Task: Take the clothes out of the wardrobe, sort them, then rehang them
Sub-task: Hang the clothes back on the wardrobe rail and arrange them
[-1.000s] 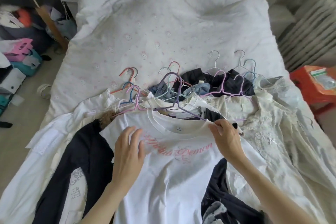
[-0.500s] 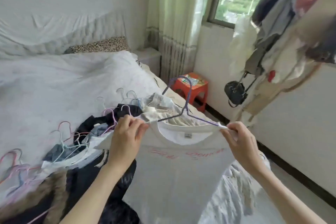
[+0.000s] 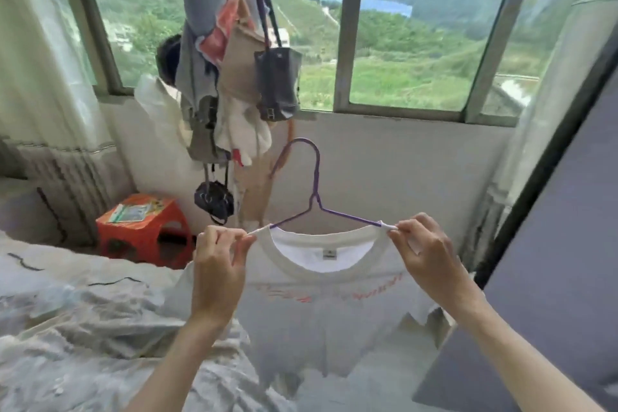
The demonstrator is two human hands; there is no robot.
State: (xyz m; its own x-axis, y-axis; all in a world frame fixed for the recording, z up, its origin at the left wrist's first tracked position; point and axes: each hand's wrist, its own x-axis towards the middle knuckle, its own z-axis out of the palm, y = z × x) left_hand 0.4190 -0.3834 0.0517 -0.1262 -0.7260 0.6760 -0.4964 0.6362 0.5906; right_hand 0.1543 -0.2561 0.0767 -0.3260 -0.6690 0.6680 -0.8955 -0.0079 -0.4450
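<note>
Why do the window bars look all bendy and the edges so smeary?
Head view: its wide-angle lens makes the grey window bars lean outward; daylight behind darkens the hanging bundle of clothes and bags; picture edges smear with blur, while the white T-shirt on its purple wire hanger looks fairly sharp.

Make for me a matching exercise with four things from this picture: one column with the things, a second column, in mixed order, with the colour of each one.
Things:
1. hanger
2. T-shirt
3. stool
4. small bag

Colours:
A. orange-red
B. black
C. purple
D. white

Pairs: 1-C, 2-D, 3-A, 4-B
</note>
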